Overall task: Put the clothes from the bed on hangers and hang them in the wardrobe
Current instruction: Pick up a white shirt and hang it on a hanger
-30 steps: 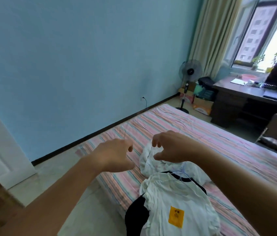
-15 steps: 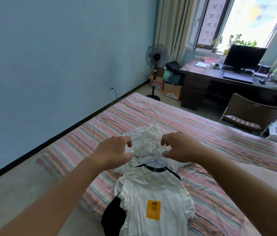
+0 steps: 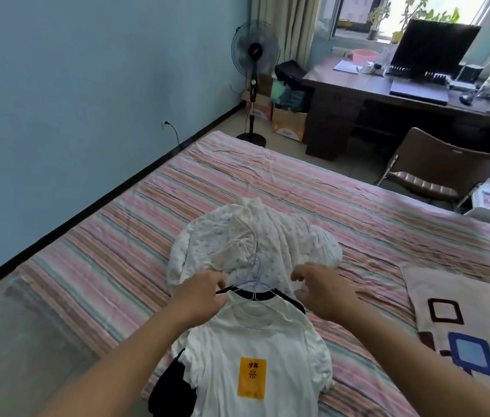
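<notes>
The bed (image 3: 312, 188) runs from the lower left of the frame toward the right edge, under a sheet striped in pink, teal and tan. At lower centre, near its front edge, lies a pile of clothes. A white tee (image 3: 255, 350) with an orange patch lies on top, nearest the camera. A black garment (image 3: 171, 389) shows from under its left side and seems to hang over the bed's edge. Just beyond the tee, at mid-frame, lies a crumpled white dotted garment (image 3: 252, 236). Thin pale hangers (image 3: 255, 276) rest where the two meet. At lower right a beige pillow (image 3: 472, 326) with square prints lies on the sheet.
</notes>
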The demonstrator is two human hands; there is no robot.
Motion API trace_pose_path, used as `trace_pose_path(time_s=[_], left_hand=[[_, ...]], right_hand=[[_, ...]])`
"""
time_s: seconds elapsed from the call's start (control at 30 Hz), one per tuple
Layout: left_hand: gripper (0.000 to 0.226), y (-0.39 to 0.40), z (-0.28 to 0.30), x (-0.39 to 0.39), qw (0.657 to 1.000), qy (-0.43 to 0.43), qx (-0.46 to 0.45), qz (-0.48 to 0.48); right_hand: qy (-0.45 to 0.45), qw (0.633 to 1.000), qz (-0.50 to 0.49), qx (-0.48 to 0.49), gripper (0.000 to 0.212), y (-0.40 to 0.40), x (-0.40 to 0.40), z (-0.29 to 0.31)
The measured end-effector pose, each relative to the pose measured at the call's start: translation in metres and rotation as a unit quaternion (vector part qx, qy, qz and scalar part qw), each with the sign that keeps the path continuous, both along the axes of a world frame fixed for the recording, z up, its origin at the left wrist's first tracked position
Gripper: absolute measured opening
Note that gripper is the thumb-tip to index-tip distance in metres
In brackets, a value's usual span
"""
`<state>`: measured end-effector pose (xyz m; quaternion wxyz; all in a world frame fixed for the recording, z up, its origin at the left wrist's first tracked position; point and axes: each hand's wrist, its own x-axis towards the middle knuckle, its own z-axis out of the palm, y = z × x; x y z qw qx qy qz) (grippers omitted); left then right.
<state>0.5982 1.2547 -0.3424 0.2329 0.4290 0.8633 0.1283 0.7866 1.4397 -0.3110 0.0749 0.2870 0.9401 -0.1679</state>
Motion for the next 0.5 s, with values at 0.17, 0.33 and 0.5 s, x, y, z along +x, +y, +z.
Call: trace_pose_path(time_s=[0.17,0.33,0.5], left_hand=[[0.02,0.026,-0.092,-0.019,0.996,-0.059,-0.023,0.059],[0.029,0.042,-0.184,-0.03,0.992,-0.077,-0.056,0.078],[0.036,0.055,-0.256,-0.039,0.989,-0.077,-0.098,0.083]], right_hand=[[-0.014,0.999,-0.021,-0.029,0.024,0.03,-0.012,-0.087],[0.011,0.998,-0.048,-0.042,0.023,0.05,-0.015,-0.184],[-0.041,0.995,-0.073,-0.055,0.026,0.07,-0.018,-0.261]])
